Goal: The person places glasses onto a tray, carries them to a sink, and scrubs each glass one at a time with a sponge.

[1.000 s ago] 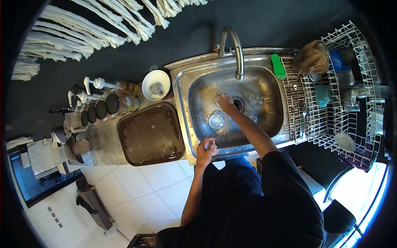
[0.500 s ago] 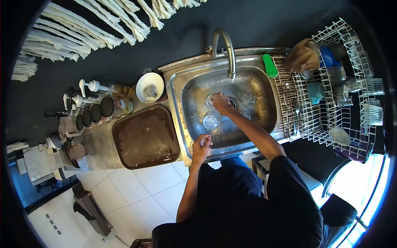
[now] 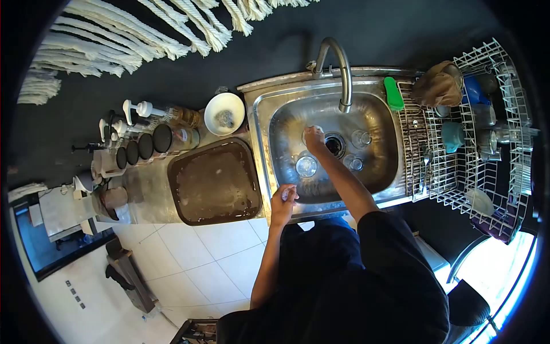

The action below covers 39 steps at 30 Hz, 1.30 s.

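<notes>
My right hand (image 3: 314, 141) reaches into the steel sink (image 3: 366, 179), its fingers closed round a clear glass at the upper left of the basin. Just left of the drain (image 3: 334, 145), the hand hides most of that glass. Another clear glass (image 3: 306, 166) stands below it. Two more, an upper glass (image 3: 361, 139) and a lower glass (image 3: 356, 164), are right of the drain. My left hand (image 3: 284, 198) is curled at the sink's front left edge, round something small and clear that I cannot make out.
A curved faucet (image 3: 346, 86) hangs over the sink. Left are a brown tray (image 3: 215, 183), a white bowl (image 3: 224, 98) and pump bottles (image 3: 143, 109). Right are a green brush-like item (image 3: 393, 93) and a wire dish rack (image 3: 452, 192) holding glasses and cups.
The view has shifted, so the sink and counter appear farther right. Both hands keep nearly the same places at the sink; the right hand remains on the glass.
</notes>
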Tool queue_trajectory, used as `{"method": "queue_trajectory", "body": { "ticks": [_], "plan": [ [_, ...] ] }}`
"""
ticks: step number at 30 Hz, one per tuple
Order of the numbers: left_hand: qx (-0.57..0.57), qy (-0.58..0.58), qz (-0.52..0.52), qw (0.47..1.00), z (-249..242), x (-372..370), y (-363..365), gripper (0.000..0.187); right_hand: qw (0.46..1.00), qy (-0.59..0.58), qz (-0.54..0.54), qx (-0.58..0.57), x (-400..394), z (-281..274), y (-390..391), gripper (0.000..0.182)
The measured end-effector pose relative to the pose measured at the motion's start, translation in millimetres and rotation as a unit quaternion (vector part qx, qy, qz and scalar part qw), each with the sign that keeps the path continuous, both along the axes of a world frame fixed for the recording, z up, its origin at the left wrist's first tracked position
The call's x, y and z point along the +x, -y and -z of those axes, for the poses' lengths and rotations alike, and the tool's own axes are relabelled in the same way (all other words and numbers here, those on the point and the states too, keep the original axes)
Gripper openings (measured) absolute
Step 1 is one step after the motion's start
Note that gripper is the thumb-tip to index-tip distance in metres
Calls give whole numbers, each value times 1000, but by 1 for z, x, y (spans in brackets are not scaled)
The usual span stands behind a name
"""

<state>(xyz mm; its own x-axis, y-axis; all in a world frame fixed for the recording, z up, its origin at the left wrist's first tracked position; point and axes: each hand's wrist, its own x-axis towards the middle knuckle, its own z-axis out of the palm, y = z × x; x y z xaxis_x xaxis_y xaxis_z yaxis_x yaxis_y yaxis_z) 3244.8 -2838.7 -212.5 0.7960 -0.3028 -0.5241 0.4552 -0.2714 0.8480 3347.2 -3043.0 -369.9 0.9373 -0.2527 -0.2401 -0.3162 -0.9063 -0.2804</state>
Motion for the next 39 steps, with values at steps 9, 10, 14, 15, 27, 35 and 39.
{"method": "queue_trajectory", "body": {
  "ticks": [9, 10, 14, 15, 27, 35, 39],
  "plan": [
    [1, 12, 52, 999, 15, -1, 3, 18, 997, -8, -34, 66, -23, -28, 10, 31],
    [0, 12, 58, 998, 16, -1, 6, 18, 997, 13, -37, 62, -28, -28, 9, 30],
    [-4, 1, 76, 997, 14, -5, 14, 18, 997, 47, -30, 58, -34, -41, 3, 25],
    [-7, 5, 77, 997, 13, -6, 17, 18, 996, 58, -12, 73, -34, -47, 3, 24],
    [-26, 13, 139, 990, 21, -17, 48, 18, 960, 139, 218, 110, -166, -68, 93, 40],
    [-12, -32, 260, 965, 63, -47, 92, 22, 934, -179, 287, 114, -166, -96, 79, 66],
    [19, -47, 250, 967, 66, -50, 97, 25, 920, -125, 350, 128, -164, -62, 73, 64]
  ]
}}
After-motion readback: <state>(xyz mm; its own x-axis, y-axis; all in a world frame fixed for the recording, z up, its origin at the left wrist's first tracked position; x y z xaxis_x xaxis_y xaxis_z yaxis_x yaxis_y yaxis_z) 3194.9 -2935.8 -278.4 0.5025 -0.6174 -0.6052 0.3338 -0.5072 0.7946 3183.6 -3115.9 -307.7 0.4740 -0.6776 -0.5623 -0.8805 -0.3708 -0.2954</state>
